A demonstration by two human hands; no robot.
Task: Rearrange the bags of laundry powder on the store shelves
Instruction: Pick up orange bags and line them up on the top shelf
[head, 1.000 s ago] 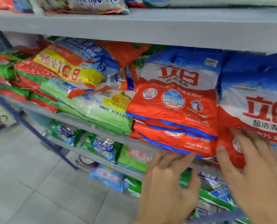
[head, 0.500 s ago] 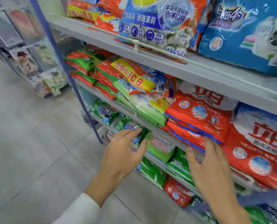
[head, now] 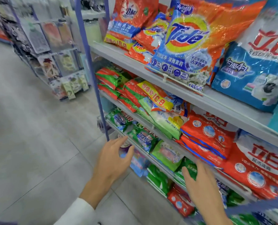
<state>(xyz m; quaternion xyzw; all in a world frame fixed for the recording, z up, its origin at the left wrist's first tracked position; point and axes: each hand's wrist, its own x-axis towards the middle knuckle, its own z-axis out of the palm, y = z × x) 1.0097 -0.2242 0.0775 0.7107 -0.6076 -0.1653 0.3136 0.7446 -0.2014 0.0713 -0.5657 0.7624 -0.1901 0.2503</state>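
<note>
both hands have drawn back from the red and white bags (head: 206, 137) stacked on the shelves (head: 224, 104). left hand (head: 114, 161) and right hand (head: 200, 187) hover empty, fingers loosely spread, touching nothing. that stack looks settled, so another bag is likely next.
</note>
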